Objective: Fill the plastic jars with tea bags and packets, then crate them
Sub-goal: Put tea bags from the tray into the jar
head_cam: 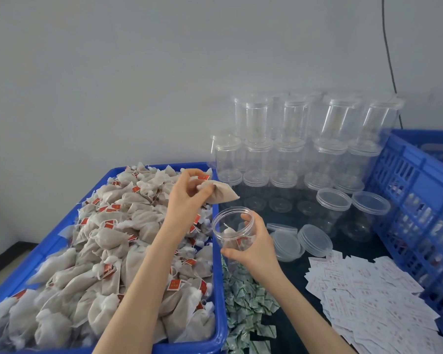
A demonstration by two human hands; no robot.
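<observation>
The clear stacked jars (pixel 299 139) blur together behind the open jar (pixel 232 232), too faint to count. The right hand (pixel 257 247) grips that jar, tilted, one tea bag inside. Just above its mouth the left hand (pixel 187 194) pinches one tea bag (pixel 221 191). Three loose lids (pixel 301 241) lie right of it.

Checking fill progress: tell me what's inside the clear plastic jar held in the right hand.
The clear plastic jar holds at least one tea bag with a red tag; the right hand covers its lower part.
</observation>
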